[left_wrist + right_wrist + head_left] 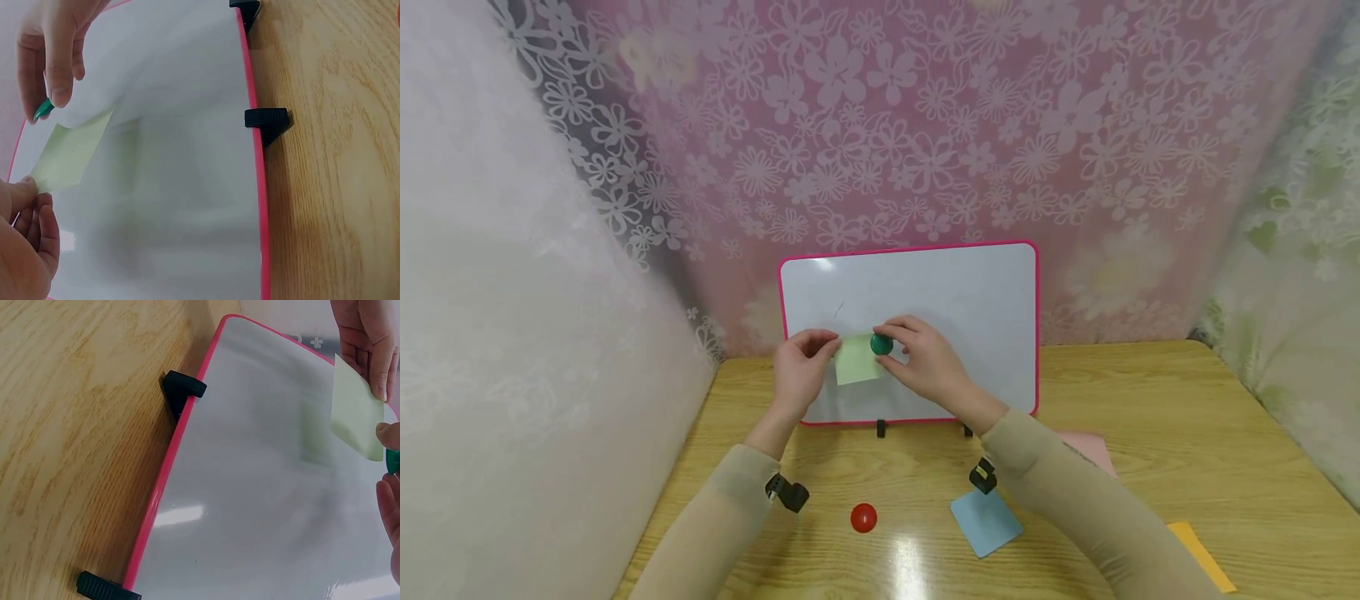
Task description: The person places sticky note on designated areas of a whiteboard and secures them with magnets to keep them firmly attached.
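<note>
Left hand (801, 371) pinches left edge of note (857, 360) against whiteboard (970, 300). Right hand (925, 358) grips green magnet (882, 343) at note's top right corner, probably touching. Red magnet (863, 517) near, on table (1187, 433).

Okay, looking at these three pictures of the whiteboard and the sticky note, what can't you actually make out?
- Green magnet: both wrist views show only a sliver behind the right hand's fingers.
- Pink paper: head view, mostly hidden under the right sleeve.
- Orange paper: head view, cut off by the bottom edge.
- Green note: any writing too small to tell.
</note>
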Motion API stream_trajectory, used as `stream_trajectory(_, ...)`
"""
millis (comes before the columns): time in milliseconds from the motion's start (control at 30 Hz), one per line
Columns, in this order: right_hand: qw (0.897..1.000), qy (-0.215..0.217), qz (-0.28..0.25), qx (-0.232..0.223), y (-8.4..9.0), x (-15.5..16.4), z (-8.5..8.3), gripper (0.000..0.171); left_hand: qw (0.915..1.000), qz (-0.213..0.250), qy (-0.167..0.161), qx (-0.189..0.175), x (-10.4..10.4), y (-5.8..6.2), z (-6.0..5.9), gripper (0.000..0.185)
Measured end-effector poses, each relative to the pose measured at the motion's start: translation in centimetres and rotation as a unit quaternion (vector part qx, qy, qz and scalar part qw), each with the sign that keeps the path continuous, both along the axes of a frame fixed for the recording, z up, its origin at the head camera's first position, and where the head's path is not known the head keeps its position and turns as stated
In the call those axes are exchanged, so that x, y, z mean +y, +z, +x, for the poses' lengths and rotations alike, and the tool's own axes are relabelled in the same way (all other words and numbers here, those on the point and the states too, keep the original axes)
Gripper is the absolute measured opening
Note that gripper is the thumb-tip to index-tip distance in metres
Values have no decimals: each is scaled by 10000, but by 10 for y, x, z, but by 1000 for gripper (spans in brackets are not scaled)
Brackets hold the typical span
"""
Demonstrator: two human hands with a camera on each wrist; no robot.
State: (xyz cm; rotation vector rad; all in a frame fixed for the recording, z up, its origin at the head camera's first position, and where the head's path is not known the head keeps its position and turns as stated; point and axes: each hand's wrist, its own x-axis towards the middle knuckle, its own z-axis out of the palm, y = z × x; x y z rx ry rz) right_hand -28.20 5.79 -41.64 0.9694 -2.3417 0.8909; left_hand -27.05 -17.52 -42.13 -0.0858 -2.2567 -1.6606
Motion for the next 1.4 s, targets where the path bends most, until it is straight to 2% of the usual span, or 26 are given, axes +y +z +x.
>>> stream_trajectory(267,9999,-131,81,-56,5,-3,-7,47,10000,-18,32,7,0,5,-4,12)
stream_trajectory(567,9996,-71,185,219,15,-10,-13,48,10000,-10,89,-8,-1,11,-7,12)
stream_trajectory(800,9989,-18,235,410,17,-14,-17,48,9999,-35,67,125,0,17,-10,14)
stream_trajectory(1067,9982,-86,250,540,25,-19,-21,48,10000,-42,-2,28,-1,22,-13,17)
stream_trajectory(1400,9978,-183,328,547,34,-24,-28,48,9998,-73,169,94,-1,30,-22,15)
